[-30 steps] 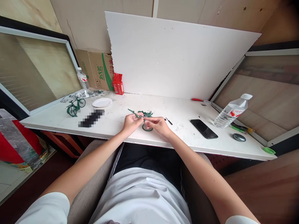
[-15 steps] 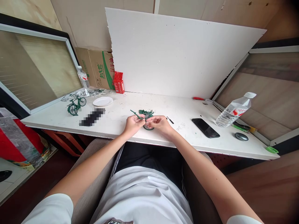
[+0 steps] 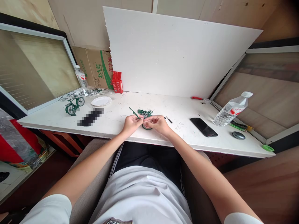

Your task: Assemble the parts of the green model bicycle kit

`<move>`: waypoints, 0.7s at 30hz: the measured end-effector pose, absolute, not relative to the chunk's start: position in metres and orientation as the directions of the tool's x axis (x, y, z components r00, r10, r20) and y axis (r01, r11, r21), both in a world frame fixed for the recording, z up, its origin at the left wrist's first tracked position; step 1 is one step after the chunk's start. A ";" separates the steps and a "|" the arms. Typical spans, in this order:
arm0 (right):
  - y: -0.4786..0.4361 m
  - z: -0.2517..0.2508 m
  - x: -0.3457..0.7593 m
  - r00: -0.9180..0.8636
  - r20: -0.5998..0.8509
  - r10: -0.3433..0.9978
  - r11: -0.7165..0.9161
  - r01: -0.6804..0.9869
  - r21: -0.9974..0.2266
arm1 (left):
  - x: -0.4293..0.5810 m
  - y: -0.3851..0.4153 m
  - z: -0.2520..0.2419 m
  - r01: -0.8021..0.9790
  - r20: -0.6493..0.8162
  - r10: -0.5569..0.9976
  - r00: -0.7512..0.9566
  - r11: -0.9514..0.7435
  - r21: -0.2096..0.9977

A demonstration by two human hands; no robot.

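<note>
Pinching a green strut point(image 3: 133, 111) in my left hand point(image 3: 131, 123), my right hand point(image 3: 157, 123) closed on the green model parts point(image 3: 145, 113) — both near the tabletop's point(image 3: 182, 112) front edge, midway. Against the finished bicycle point(image 3: 73, 105) at the left end, I judge this one barely begun.

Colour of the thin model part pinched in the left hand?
Thin model part: dark green; head view.
</note>
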State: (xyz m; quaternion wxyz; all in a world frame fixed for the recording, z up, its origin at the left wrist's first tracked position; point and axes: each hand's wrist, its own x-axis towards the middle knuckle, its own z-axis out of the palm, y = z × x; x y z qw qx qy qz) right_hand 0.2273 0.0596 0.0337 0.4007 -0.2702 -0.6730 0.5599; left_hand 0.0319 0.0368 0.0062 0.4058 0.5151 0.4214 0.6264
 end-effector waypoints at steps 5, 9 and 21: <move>0.061 0.031 0.225 -0.536 0.172 0.826 0.146 -0.091 -0.985 | 0.029 0.038 0.005 -0.084 0.293 0.951 -0.104 -0.302 0.950; 0.060 0.033 0.223 -0.532 0.205 0.821 0.175 -0.108 -0.979 | 0.029 0.040 0.003 -0.127 0.273 0.960 -0.058 -0.278 0.952; 0.058 0.038 0.222 -0.351 0.398 0.847 0.379 -0.127 -0.917 | 0.030 0.033 0.014 -0.149 0.286 0.954 -0.094 -0.297 0.943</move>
